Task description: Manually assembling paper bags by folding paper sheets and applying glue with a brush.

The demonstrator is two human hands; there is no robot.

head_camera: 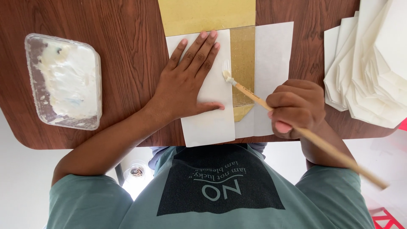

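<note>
Brushing paste onto the gold strip (243,63). The right hand (295,108) is closed around the wooden brush (296,127) in a pencil-like grip, with its bristle tip (227,76) touching the left edge of the strip, right beside the white sheet (210,114). The left hand (186,82) lies flat with fingers spread, holding nothing and pressing that white sheet down on the bench (127,51).

The gold strip sits between the pinned white sheet and a second white sheet (273,63) to its right. A larger gold sheet (207,15) lies above, at the far edge.

To do this step well, as I judge it:
- Keep the flat hand steady, since the white sheet acts as a mask and any slip lets paste creep under its edge.
- Stroke along the strip and away from the mask edge, not into it.
- Use a thin, even coat. The tip looks well loaded, so spread it before reloading.
- Cover the lower pointed end of the strip too; it looks bare.

The paste tray (63,80) is well to the left, past the pinning arm, so reloading means reaching across. A stack of folded white papers (369,72) sits at the right, clear of the wet area; keep it that way.
</note>
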